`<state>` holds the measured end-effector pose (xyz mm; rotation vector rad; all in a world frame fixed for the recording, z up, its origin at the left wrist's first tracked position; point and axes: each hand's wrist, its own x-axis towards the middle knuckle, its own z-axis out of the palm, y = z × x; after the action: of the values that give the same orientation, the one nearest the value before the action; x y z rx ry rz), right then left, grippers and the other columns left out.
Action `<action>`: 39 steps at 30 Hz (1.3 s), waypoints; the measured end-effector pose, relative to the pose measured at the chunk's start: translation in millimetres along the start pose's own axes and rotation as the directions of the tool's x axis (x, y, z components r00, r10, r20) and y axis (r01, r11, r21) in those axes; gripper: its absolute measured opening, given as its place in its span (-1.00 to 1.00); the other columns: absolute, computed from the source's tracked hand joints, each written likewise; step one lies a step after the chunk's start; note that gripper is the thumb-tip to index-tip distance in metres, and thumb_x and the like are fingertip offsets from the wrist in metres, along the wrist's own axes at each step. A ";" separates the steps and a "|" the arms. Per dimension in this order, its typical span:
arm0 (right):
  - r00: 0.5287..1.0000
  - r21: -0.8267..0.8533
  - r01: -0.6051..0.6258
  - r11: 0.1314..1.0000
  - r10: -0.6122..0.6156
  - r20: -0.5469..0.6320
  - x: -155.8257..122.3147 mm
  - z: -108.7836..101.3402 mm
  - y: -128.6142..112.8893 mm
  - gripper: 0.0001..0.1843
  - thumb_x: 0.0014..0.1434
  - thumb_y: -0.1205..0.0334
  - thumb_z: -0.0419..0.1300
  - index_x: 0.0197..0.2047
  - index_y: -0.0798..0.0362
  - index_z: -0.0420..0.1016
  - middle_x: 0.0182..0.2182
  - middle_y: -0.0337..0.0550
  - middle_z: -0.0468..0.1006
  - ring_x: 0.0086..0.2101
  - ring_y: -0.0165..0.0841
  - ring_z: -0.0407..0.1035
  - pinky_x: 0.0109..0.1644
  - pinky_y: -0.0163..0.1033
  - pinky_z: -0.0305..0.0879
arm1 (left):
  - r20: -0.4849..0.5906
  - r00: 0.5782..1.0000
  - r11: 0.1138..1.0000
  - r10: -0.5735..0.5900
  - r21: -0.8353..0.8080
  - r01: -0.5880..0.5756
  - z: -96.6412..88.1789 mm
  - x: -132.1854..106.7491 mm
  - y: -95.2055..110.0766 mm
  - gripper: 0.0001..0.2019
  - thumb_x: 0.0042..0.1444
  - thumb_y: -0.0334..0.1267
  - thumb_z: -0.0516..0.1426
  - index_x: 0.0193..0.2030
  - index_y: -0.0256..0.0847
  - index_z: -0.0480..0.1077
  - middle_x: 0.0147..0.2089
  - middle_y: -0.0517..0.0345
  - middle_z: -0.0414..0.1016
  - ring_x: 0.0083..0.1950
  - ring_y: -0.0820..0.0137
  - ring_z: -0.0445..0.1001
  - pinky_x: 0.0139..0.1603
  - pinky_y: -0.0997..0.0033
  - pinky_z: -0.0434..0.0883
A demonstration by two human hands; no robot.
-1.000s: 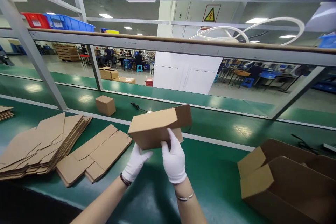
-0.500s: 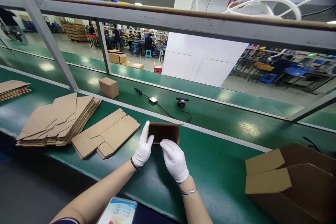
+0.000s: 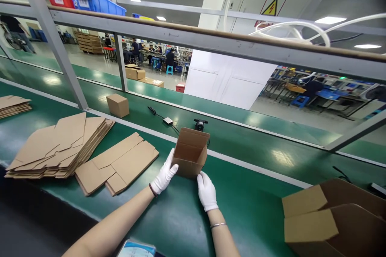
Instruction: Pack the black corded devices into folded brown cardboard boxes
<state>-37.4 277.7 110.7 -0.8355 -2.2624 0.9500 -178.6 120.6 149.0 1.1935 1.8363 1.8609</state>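
Both my hands wear white gloves and hold a small brown cardboard box (image 3: 190, 151) upright on the green table (image 3: 247, 204). Its top is open, with one flap standing at the back. My left hand (image 3: 164, 175) presses flat against the box's left side. My right hand (image 3: 206, 190) grips its lower right corner. Just left of the box lie two flat box blanks (image 3: 116, 165), and farther left a thick stack of flat blanks (image 3: 58, 143).
A large open carton (image 3: 334, 219) stands at the right front. On the green conveyor belt behind the table are a closed small box (image 3: 117, 105), a black cable with an adapter (image 3: 167, 120) and a small black part (image 3: 199, 123). More blanks (image 3: 13, 105) lie far left. Grey frame bars cross overhead.
The box was raised and tilted a second ago, then lowered with its dark opening turned toward me. Now it stands upright on the table, top open, both hands still on it.
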 end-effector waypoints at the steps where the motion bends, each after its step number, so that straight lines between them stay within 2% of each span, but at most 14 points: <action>1: 1.000 -0.006 0.000 1.000 0.000 0.000 -0.7 2.6 3.0 -0.48 0.25 0.02 -0.10 -0.03 0.18 0.51 -0.07 0.08 0.55 -0.04 -0.14 0.44 0.10 -0.03 0.33 | 0.010 1.000 1.000 -0.011 0.015 0.010 -0.4 -2.0 -8.8 -0.25 0.25 0.12 -0.05 0.44 -0.20 -0.22 0.47 -0.06 -0.15 0.46 0.18 -0.12 0.45 0.11 -0.10; 5: 0.999 -0.020 0.018 1.000 -0.017 0.029 -1.2 6.1 12.9 -0.52 0.26 0.06 -0.10 0.00 0.14 0.50 -0.05 0.03 0.54 -0.02 -0.15 0.43 0.10 -0.07 0.33 | -0.010 1.000 0.992 -0.022 0.120 0.023 0.8 -11.3 -31.0 -0.29 0.27 0.08 -0.07 0.44 -0.17 -0.20 0.47 -0.04 -0.15 0.46 0.20 -0.13 0.45 0.11 -0.12; 11: 0.996 -0.029 0.073 0.997 -0.071 0.061 -0.1 6.9 15.0 -0.56 0.28 0.09 -0.08 0.00 0.12 0.50 -0.06 -0.01 0.55 -0.05 -0.19 0.44 0.09 -0.08 0.35 | -0.078 0.997 0.969 0.029 0.248 -0.009 3.3 -14.8 -32.1 -0.28 0.27 0.06 -0.07 0.44 -0.14 -0.27 0.47 -0.05 -0.17 0.46 0.15 -0.14 0.44 0.05 -0.09; 13: 0.992 -0.017 0.116 0.993 -0.115 0.061 -0.6 6.4 13.3 -0.56 0.29 0.10 -0.09 0.01 0.10 0.50 -0.04 -0.04 0.55 -0.02 -0.21 0.43 0.12 -0.10 0.33 | -0.152 0.985 0.946 0.086 0.322 -0.033 3.2 -18.4 -30.4 -0.29 0.27 0.05 -0.08 0.44 -0.10 -0.31 0.48 -0.03 -0.21 0.47 0.12 -0.16 0.43 0.01 -0.07; 16: 0.985 -0.005 0.159 0.987 -0.159 0.063 -1.6 5.2 11.9 -0.54 0.31 0.10 -0.11 0.03 0.12 0.48 -0.02 -0.03 0.53 0.00 -0.22 0.41 0.14 -0.10 0.32 | -0.248 0.924 0.861 0.291 0.488 -0.141 7.2 -32.4 -25.6 -0.20 0.22 0.02 0.01 0.44 -0.03 -0.41 0.48 -0.05 -0.29 0.46 -0.01 -0.21 0.39 -0.14 -0.05; 17: 0.984 -0.006 0.165 0.986 -0.165 0.067 -1.8 4.8 11.7 -0.54 0.31 0.10 -0.12 0.04 0.13 0.48 -0.02 -0.02 0.53 0.00 -0.22 0.41 0.14 -0.09 0.32 | -0.198 0.910 0.822 0.365 0.526 -0.216 10.8 -38.7 -23.1 -0.19 0.20 0.01 0.05 0.44 0.01 -0.38 0.47 -0.08 -0.22 0.45 -0.07 -0.14 0.36 -0.19 0.00; 19: 0.983 -0.010 0.170 0.985 -0.169 0.074 -1.8 4.1 11.0 -0.53 0.32 0.10 -0.12 0.04 0.14 0.48 -0.02 -0.01 0.53 -0.01 -0.22 0.41 0.13 -0.08 0.32 | 0.136 0.894 0.748 0.427 0.503 -0.433 22.2 -51.3 -17.4 -0.29 0.18 -0.01 0.10 0.40 0.09 -0.13 0.37 -0.12 0.07 0.35 -0.10 0.11 0.25 -0.20 0.19; 20: 0.982 -0.012 0.171 0.985 -0.169 0.079 -1.8 3.7 10.3 -0.54 0.32 0.10 -0.12 0.04 0.13 0.48 -0.02 -0.01 0.53 -0.01 -0.21 0.41 0.13 -0.08 0.32 | 0.350 0.844 0.727 0.406 0.436 -0.531 29.6 -56.3 -14.5 -0.41 0.19 -0.03 0.10 0.34 0.09 0.05 0.29 -0.12 0.21 0.27 -0.04 0.25 0.17 -0.13 0.29; 21: 0.982 -0.015 0.169 0.986 -0.167 0.083 -1.7 3.3 9.3 -0.54 0.31 0.11 -0.12 0.04 0.13 0.48 -0.02 -0.01 0.53 -0.01 -0.21 0.41 0.13 -0.08 0.32 | 0.532 0.765 0.722 0.364 0.358 -0.592 37.4 -60.0 -12.0 -0.55 0.22 -0.05 0.08 0.25 0.07 0.20 0.21 -0.09 0.31 0.18 0.05 0.34 0.11 -0.04 0.37; 23: 0.984 -0.026 0.154 0.988 -0.151 0.091 -1.7 2.3 6.7 -0.55 0.31 0.11 -0.10 0.04 0.11 0.48 -0.01 -0.01 0.53 -0.01 -0.20 0.41 0.13 -0.07 0.32 | 0.724 0.626 0.731 0.291 0.253 -0.633 52.2 -62.6 -9.0 -0.74 0.26 -0.10 0.07 0.06 0.01 0.37 0.12 -0.01 0.39 0.06 0.24 0.42 0.02 0.15 0.44; 26: 0.986 -0.038 0.142 0.989 -0.137 0.098 -2.4 1.1 3.2 -0.57 0.29 0.13 -0.08 0.05 0.10 0.48 0.00 -0.02 0.52 0.00 -0.19 0.41 0.14 -0.06 0.32 | 0.782 0.561 0.732 0.270 0.211 -0.647 67.2 -57.3 -12.4 -0.83 0.27 -0.13 0.07 -0.11 -0.07 0.44 -0.02 0.06 0.48 -0.09 0.37 0.46 -0.09 0.31 0.47; 30: 0.982 -0.043 0.162 0.986 -0.157 0.109 -3.2 1.5 3.3 -0.59 0.27 0.17 -0.06 0.04 0.10 0.48 -0.02 -0.03 0.53 -0.02 -0.19 0.41 0.12 -0.07 0.32 | 0.855 0.472 0.738 0.216 0.174 -0.652 72.3 -48.4 -26.2 -0.85 0.17 -0.16 0.15 -0.37 -0.06 0.52 -0.40 0.23 0.57 -0.38 0.38 0.50 -0.40 0.46 0.38; 32: 0.980 -0.046 0.170 0.984 -0.164 0.111 -3.1 2.2 4.6 -0.59 0.26 0.17 -0.05 0.04 0.11 0.48 -0.03 -0.02 0.53 -0.02 -0.19 0.41 0.12 -0.08 0.32 | 0.855 0.480 0.760 0.197 0.176 -0.625 70.5 -47.8 -30.3 -0.88 0.13 -0.19 0.16 -0.35 -0.06 0.53 -0.40 0.27 0.59 -0.40 0.39 0.50 -0.43 0.47 0.35; 39: 0.977 -0.064 0.181 0.981 -0.172 0.125 -3.1 2.7 6.3 -0.59 0.26 0.16 -0.05 0.03 0.08 0.49 -0.03 -0.03 0.53 -0.01 -0.18 0.41 0.13 -0.06 0.30 | 0.790 0.576 0.856 0.210 0.135 -0.499 61.0 -51.5 -17.4 -0.86 0.09 -0.31 0.17 -0.22 -0.07 0.52 -0.28 0.30 0.62 -0.31 0.42 0.54 -0.29 0.56 0.36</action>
<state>-35.1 277.9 103.5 -0.6097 -2.4411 0.8578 -109.9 130.7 105.8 2.1974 1.4849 0.8645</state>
